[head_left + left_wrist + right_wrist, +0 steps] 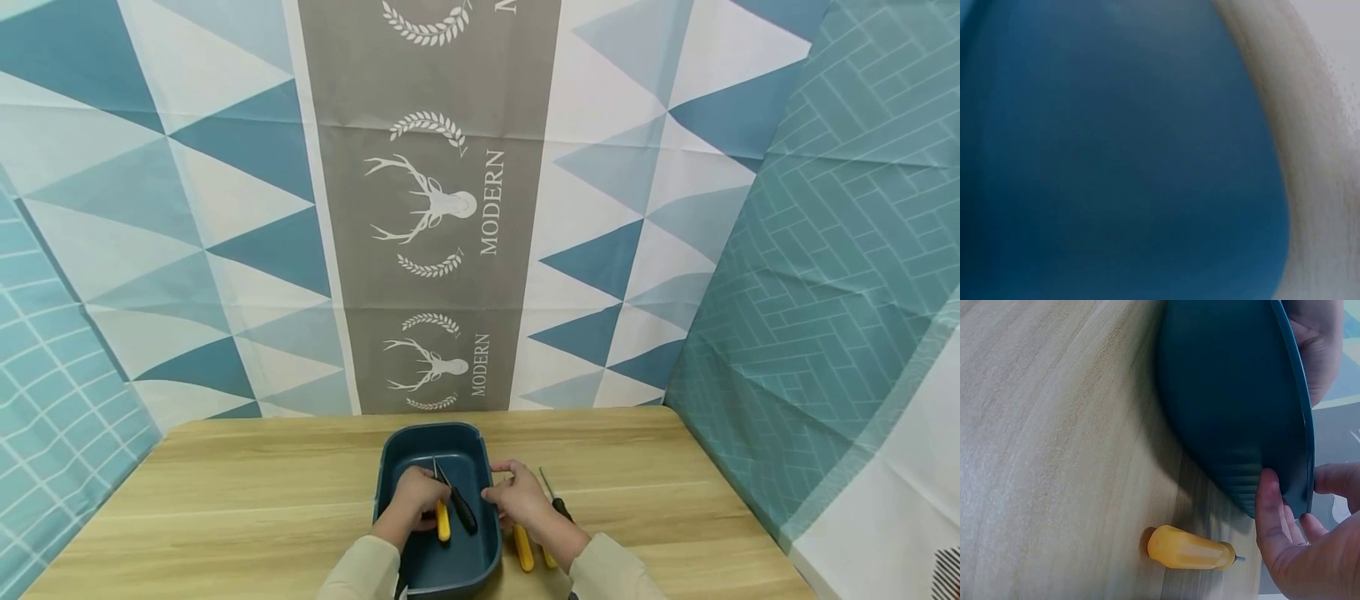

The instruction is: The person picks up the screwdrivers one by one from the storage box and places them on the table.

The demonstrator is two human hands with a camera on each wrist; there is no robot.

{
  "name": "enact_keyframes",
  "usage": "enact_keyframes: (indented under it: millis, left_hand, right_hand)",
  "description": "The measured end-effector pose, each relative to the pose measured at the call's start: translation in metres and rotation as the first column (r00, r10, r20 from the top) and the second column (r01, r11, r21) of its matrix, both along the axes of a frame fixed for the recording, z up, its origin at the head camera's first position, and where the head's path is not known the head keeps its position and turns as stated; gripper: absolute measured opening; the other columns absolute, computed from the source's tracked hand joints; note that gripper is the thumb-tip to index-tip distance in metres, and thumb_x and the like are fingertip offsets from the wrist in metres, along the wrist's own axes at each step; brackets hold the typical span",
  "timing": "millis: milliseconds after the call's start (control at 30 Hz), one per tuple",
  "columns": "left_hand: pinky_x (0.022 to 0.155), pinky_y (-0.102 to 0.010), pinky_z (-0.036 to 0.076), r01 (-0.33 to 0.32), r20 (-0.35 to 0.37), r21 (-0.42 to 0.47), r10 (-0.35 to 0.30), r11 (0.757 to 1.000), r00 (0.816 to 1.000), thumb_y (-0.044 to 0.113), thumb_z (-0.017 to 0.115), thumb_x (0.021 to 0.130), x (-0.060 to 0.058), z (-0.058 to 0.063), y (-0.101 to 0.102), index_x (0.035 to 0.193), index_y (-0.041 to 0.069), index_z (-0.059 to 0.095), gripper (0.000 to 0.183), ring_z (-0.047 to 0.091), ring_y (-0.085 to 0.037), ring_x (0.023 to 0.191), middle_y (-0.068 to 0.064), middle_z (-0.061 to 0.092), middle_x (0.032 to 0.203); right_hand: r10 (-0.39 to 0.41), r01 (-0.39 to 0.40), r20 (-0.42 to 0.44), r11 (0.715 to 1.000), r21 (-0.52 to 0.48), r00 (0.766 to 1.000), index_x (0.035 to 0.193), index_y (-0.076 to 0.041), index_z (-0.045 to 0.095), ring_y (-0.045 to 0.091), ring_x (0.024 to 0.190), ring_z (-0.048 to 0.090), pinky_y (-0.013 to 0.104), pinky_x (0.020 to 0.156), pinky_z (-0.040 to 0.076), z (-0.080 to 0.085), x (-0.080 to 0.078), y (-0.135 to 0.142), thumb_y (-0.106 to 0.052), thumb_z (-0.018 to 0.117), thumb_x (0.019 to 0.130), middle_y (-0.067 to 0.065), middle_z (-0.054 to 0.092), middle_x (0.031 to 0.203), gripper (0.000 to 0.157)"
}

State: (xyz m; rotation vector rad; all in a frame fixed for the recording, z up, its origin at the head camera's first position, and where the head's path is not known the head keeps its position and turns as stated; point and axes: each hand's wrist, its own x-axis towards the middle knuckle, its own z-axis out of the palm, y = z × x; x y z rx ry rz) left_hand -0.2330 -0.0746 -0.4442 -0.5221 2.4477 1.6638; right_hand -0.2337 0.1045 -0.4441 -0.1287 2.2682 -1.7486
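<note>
A dark blue plastic bin [427,575] sits on the table. Inside it my left hand [416,493] holds a screwdriver with a yellow handle [443,522], its thin shaft pointing away from me. Beside that handle, a black-handled screwdriver [463,511] lies in the bin. My right hand [519,497] pinches the bin's right wall near the far end, thumb at the rim and fingers outside, as the right wrist view shows. Only the bin's blue wall [1135,137] and pale wood fill the left wrist view; the left hand is hidden there.
Right of the bin, under the right forearm, lie a yellow-handled screwdriver [523,550], another yellow handle [549,558] and a black-handled screwdriver [559,506]. The wooden table [247,500] ends at a patterned cloth backdrop [435,250].
</note>
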Motion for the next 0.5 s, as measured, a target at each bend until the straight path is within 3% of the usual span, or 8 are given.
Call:
enact_keyframes:
  millis: [167, 267, 500]
  left_hand:
    - [0.059, -0.037, 0.056, 0.014, 0.000, 0.042, -0.014, 0.999, 1.000, 0.000, 0.063, 0.074, 0.0026, 0.0047, -0.0022, 0.103, -0.004, 0.051, 0.032, 0.054, -0.022, 0.072, -0.011, 0.048, 0.082]
    - [0.061, -0.038, 0.056, 0.028, -0.007, 0.068, -0.028, 0.997, 1.000, 0.001, 0.063, 0.074, 0.0048, 0.0060, -0.0043, 0.110, -0.007, 0.050, 0.038, 0.054, -0.022, 0.073, -0.012, 0.050, 0.085]
    - [0.062, -0.036, 0.056, 0.051, -0.017, 0.129, -0.050, 0.990, 0.999, 0.005, 0.063, 0.077, 0.0080, 0.0074, -0.0086, 0.124, -0.012, 0.045, 0.054, 0.054, -0.029, 0.085, -0.023, 0.052, 0.108]
  right_hand:
    - [-0.011, 0.011, -0.010, 1.000, 0.005, 1.000, 0.128, -0.001, 0.045, 0.016, 0.061, 0.051, 0.031, 0.053, 0.048, -0.0013, -0.0005, -0.0005, -0.009, 0.063, 0.086, 0.006, 0.056, 0.081, 0.046]
    - [-0.013, 0.013, -0.011, 1.000, 0.000, 1.000, 0.128, -0.001, 0.044, 0.015, 0.060, 0.050, 0.029, 0.051, 0.045, -0.0015, -0.0003, -0.0011, -0.009, 0.062, 0.086, 0.005, 0.056, 0.081, 0.046]
    - [-0.017, 0.017, -0.015, 1.000, 0.007, 1.000, 0.128, -0.001, 0.044, 0.015, 0.060, 0.052, 0.030, 0.052, 0.046, -0.0001, 0.0009, -0.0014, -0.009, 0.062, 0.086, 0.007, 0.058, 0.082, 0.046]
